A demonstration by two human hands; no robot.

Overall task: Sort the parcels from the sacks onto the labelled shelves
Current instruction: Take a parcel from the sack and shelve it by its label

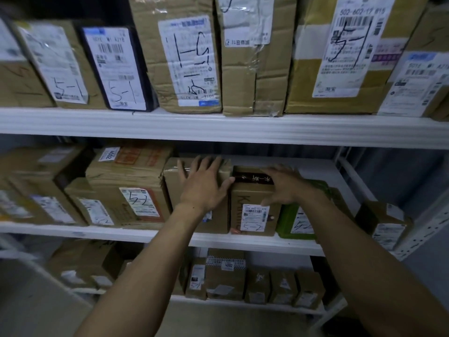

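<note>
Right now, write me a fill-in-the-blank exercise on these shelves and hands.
The left hand lies flat on the brown box, on the ___ of three shelves.
The right hand grips the dark-topped box; the parcel on its right is ___.
The black parcel above reads 5-___.
Missing: middle; green; 1

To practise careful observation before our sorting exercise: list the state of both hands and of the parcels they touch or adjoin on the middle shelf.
left hand: fingers straight and spread, pressing the plain carton.
plain carton: upright on the middle shelf.
right hand: spread over the dark-topped box; grip unclear.
dark-topped box: upright, label facing out.
green parcel: upright, right of that box.
</note>
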